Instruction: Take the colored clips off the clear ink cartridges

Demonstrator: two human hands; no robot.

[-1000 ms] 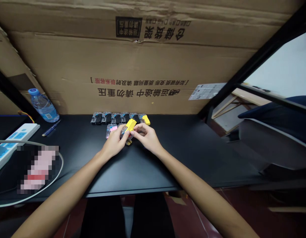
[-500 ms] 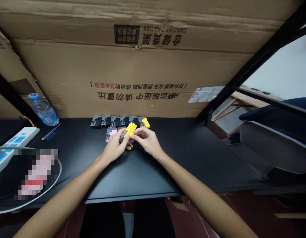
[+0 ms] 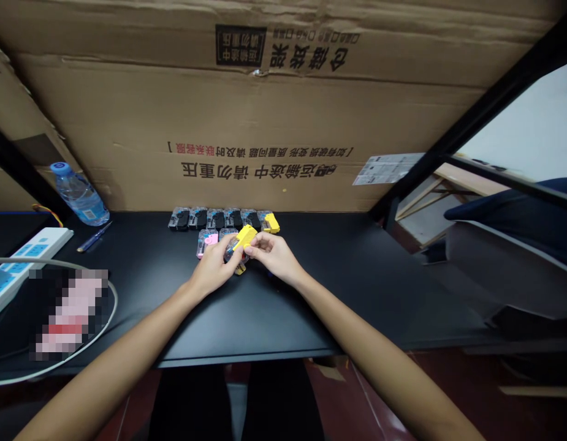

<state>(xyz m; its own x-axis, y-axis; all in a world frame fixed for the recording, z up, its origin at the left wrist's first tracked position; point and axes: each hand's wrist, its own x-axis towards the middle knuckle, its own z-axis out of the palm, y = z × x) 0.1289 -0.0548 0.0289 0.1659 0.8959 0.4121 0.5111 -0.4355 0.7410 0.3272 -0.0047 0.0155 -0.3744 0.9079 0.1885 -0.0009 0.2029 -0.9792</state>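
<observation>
Between my hands is an ink cartridge (image 3: 245, 236) with a clear body and a yellow cap piece, tilted above the table. My left hand (image 3: 213, 266) is closed around its clear side, the thumb on the near face. From the right, my right hand (image 3: 278, 257) pinches the yellow part's lower end; its fingertips are partly hidden. A small yellow-and-clear part (image 3: 239, 269) shows beneath the hands. Just beyond my left hand lies a pink-capped cartridge (image 3: 207, 242), next to another cartridge (image 3: 228, 233) mostly covered. Behind them runs a row of black-capped cartridges (image 3: 217, 218), ending in a yellow-capped one (image 3: 270, 223).
A cardboard sheet (image 3: 265, 116) stands along the back of the black table (image 3: 357, 294). At the left are a water bottle (image 3: 81, 196), a pen-like screwdriver (image 3: 94, 237), a white power strip (image 3: 32, 254) and a looping grey cable (image 3: 114, 306). Black shelf posts (image 3: 388, 214) rise at the right.
The camera view has shifted slightly, so the scene sits a little higher. Both hands keep their grip on the yellow cartridge, whose angle has turned slightly.
</observation>
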